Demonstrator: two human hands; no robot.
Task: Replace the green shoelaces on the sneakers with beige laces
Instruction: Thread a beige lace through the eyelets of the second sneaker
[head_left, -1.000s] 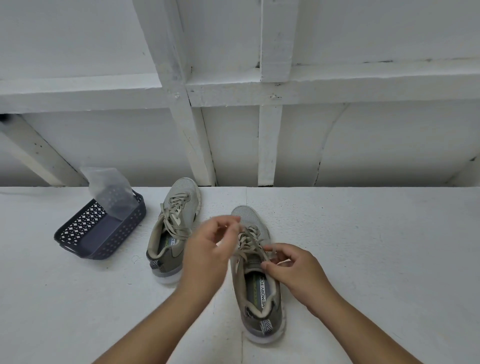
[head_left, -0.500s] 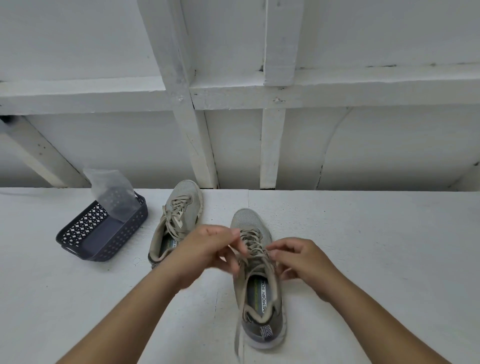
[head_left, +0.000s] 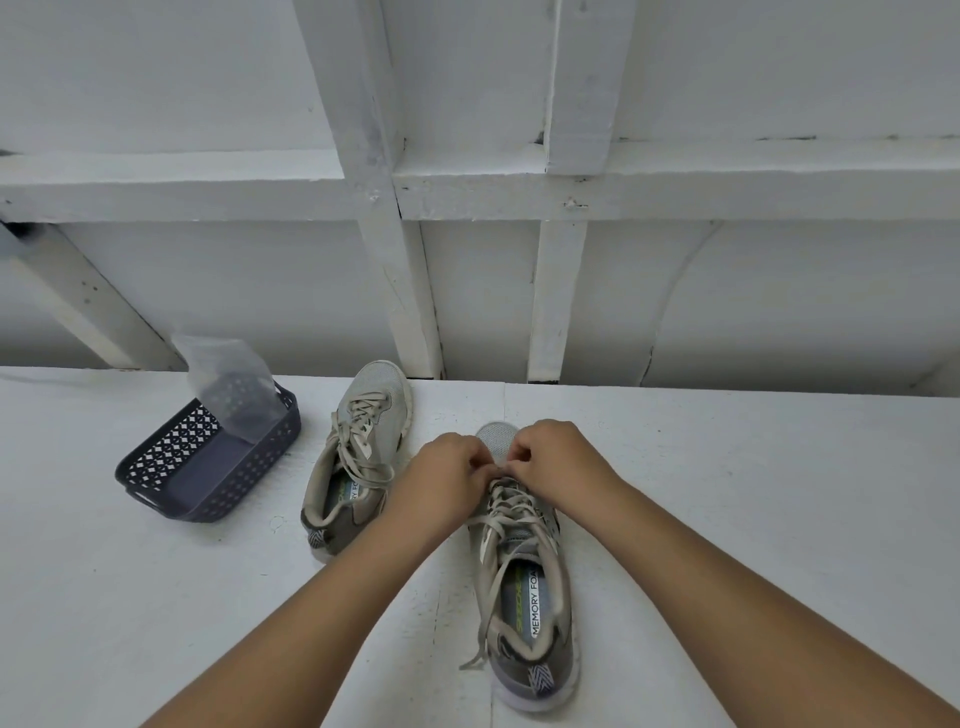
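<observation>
Soft, even, cool daylight; faint shadows, no glare, sharp focus, wide-angle bending toward the edges.

Both forearms extend forward and converge. Left hand and right hand meet knuckle to knuckle, fingers curled, pinching.

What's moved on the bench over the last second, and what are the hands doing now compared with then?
Both hands moved forward along the near sneaker, from its upper eyelets to the toe end of the lacing. The left hand and right hand now meet there, fingers curled, pinching the beige lace. Loose lace ends trail beside the heel. The far sneaker, basket and plastic bag stayed put.
</observation>
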